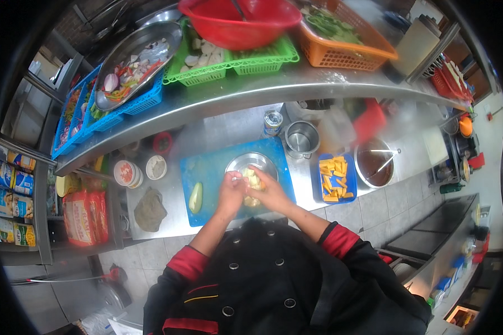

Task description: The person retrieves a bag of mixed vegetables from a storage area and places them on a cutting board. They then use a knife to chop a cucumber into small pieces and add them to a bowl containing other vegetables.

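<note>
Both my hands meet over a round metal bowl (257,160) at the near right part of a blue cutting board (209,167). Pale, yellowish cut pieces (251,180) show between my hands, in or over the bowl. My left hand (231,192) has its fingertips bent together; whether something small is between them cannot be told. My right hand (272,193) curves round the other side of the pieces, its thumb towards my left hand, and what it grips is unclear. A pale green, elongated vegetable piece (196,197) lies on the board, left of my left hand.
To the right are a metal pot (302,138), a blue basket (337,200) of orange-yellow sticks and a pot of brown sauce (375,167). A crumpled cloth (150,210) and small tubs (125,172) are left. A steel shelf (251,93) with baskets spans above the counter.
</note>
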A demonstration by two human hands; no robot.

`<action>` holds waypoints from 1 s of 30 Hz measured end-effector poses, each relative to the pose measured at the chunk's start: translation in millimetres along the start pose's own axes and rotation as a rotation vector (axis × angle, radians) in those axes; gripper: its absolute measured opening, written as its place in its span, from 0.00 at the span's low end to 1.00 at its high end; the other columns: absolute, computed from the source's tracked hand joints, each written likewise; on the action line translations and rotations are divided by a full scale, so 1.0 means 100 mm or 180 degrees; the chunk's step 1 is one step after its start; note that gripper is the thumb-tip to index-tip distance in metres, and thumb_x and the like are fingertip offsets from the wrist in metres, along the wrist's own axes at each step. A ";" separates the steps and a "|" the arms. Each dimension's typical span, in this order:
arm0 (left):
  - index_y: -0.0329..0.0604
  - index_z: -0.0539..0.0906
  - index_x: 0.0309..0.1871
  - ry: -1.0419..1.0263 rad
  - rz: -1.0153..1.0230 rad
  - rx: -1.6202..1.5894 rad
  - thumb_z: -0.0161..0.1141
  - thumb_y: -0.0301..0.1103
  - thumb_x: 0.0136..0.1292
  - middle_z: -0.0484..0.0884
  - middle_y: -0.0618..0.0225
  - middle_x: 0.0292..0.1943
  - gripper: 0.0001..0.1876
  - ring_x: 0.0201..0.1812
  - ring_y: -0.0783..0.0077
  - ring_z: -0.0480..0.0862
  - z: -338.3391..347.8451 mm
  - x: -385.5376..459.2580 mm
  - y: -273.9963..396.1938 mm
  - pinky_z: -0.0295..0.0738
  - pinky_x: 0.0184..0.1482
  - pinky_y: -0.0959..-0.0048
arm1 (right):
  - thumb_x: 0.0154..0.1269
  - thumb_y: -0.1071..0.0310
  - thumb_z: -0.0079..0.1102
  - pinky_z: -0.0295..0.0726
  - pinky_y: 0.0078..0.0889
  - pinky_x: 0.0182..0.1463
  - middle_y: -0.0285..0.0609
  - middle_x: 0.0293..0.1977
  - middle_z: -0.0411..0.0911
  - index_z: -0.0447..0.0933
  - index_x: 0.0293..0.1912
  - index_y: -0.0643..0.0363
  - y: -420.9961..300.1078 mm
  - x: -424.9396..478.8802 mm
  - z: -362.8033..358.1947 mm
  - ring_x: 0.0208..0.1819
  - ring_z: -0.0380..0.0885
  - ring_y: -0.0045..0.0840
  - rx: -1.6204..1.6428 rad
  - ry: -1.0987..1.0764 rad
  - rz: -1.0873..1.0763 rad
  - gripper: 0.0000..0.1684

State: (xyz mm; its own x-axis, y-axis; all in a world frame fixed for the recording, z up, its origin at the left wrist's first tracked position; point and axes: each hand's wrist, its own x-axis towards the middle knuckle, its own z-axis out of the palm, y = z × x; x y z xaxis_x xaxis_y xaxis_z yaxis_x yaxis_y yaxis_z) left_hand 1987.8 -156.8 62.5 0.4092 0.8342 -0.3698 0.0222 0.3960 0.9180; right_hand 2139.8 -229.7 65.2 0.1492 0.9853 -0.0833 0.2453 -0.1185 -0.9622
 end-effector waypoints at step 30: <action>0.47 0.62 0.72 0.0164 -0.1250 -0.0509 0.63 0.41 0.73 0.74 0.58 0.60 0.30 0.54 0.62 0.80 -0.45 0.41 -0.50 0.81 0.47 0.64 | 0.60 0.58 0.73 0.80 0.34 0.57 0.49 0.48 0.82 0.80 0.62 0.58 0.17 0.21 -0.18 0.50 0.82 0.33 -0.0754 0.0826 0.0164 0.32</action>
State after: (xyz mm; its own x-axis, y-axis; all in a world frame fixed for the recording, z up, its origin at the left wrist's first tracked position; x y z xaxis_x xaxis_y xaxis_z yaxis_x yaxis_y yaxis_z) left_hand 1962.9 -125.0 -5.0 0.3518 0.6245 -0.6973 0.0238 0.7387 0.6736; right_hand 2164.7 -213.4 51.4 0.3980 0.9168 -0.0321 0.4420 -0.2223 -0.8690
